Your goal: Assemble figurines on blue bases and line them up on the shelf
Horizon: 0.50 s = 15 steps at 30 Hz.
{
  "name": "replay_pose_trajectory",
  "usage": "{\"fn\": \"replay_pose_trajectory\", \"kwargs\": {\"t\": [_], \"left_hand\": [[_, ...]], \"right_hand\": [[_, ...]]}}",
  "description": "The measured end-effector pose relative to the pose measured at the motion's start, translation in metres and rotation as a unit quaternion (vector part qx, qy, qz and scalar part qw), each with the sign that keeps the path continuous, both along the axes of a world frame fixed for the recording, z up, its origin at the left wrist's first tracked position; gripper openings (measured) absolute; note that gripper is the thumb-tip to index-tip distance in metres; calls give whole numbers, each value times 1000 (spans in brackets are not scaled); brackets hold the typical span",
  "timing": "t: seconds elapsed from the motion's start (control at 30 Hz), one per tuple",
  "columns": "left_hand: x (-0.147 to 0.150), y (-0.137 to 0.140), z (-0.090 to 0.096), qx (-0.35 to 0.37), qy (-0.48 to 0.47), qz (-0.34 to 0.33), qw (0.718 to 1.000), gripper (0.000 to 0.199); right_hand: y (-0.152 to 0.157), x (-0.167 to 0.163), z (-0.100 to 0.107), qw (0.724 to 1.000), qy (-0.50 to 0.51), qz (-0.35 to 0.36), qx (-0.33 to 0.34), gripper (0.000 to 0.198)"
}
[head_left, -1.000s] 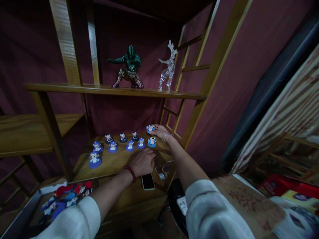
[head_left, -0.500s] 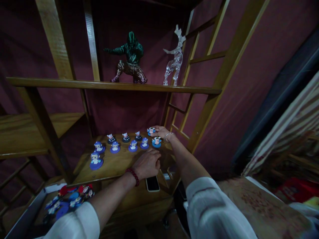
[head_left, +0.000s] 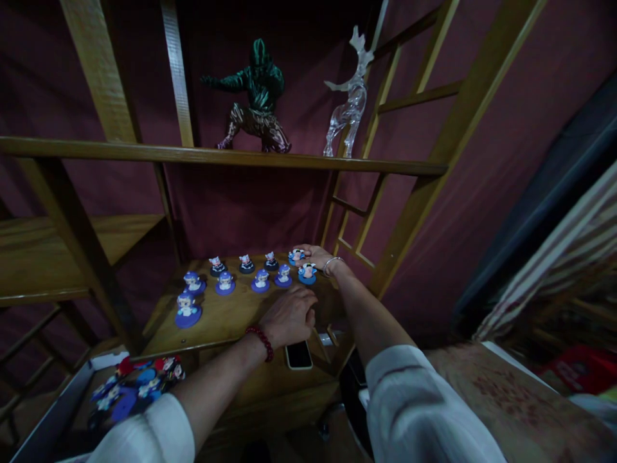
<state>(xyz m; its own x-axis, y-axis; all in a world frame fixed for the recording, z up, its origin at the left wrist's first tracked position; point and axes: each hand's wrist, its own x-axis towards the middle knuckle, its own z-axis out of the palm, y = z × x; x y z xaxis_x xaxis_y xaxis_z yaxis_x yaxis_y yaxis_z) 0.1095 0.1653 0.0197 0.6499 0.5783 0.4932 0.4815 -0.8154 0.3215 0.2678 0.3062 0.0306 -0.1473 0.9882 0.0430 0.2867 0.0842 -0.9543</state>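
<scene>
My right hand (head_left: 315, 256) reaches to the back right of the lower wooden shelf (head_left: 231, 321), its fingers closed on a small blue-based figurine (head_left: 295, 256). A second blue-based figurine (head_left: 307, 272) stands just in front of that one, close to my right fingers. Over the shelf's front part is my left hand (head_left: 289, 315), back upward, with curled fingers; whatever is under them is hidden. To the left stand several figurines on purple bases (head_left: 225, 283), and behind these a row of black-based ones (head_left: 246, 263).
A phone (head_left: 299, 355) lies below my left hand. At lower left, an open box (head_left: 84, 376) holds a heap of more figurines (head_left: 126, 402). The upper shelf (head_left: 231, 154) bears a green crouching statue (head_left: 260, 96) and a clear deer (head_left: 349, 103). A wooden post (head_left: 419, 212) rises at right.
The view has shifted slightly, so the upper shelf sits a little higher in the picture. Both hands stay at nearly the same places, the right one still on the blue-based figurine.
</scene>
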Motion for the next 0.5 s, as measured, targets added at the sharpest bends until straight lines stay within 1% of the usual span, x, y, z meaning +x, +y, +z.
{"fn": "replay_pose_trajectory", "kwargs": {"t": [0.17, 0.5], "left_hand": [[0, -1, 2, 6, 1, 0, 1000, 27], [0, -1, 2, -2, -7, -1, 1000, 27]], "right_hand": [[3, 2, -2, 1000, 8, 11, -3, 58], [5, 5, -2, 1000, -17, 19, 9, 56]]}}
